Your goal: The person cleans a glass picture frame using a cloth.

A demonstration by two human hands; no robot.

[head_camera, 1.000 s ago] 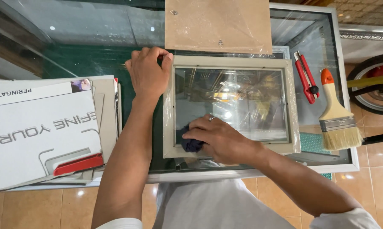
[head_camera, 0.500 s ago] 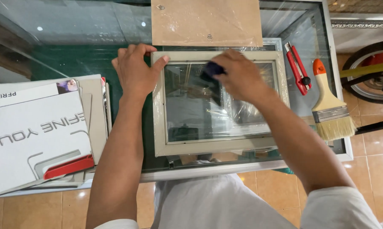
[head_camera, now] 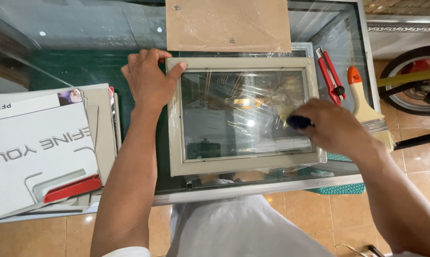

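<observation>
- Seen from above: 2 bare hands over a pale grey picture frame (head_camera: 243, 116) lying flat on a glass worktop (head_camera: 81, 28), near its front edge.
- Left hand (head_camera: 148, 81) spread flat, palm down, on the frame's upper left corner, thumb along the top rail; likely there to pin the frame against sliding.
- Right hand (head_camera: 334, 128) curled around a small dark blue pad or cloth (head_camera: 299, 122), pressed on the glass pane near the frame's right rail; motion-blurred, so probably rubbing the pane.
- Clear plastic film (head_camera: 253, 90) wrinkled across the pane and frame edges.
- Brown backing board (head_camera: 229, 24) lying just beyond the frame's top rail, partly under its edge or touching it; cannot tell which.
- Right of the frame: red utility knife (head_camera: 330, 76), then an orange-handled paintbrush (head_camera: 365, 104), its bristles hidden behind the right hand.
- Left: stack of white and grey printed boards (head_camera: 38, 152) with a red strip, apart from the frame.
- Wheel (head_camera: 415, 81) on the tiled floor (head_camera: 415, 157) at far right.
- Nothing between the hands and the pane.
</observation>
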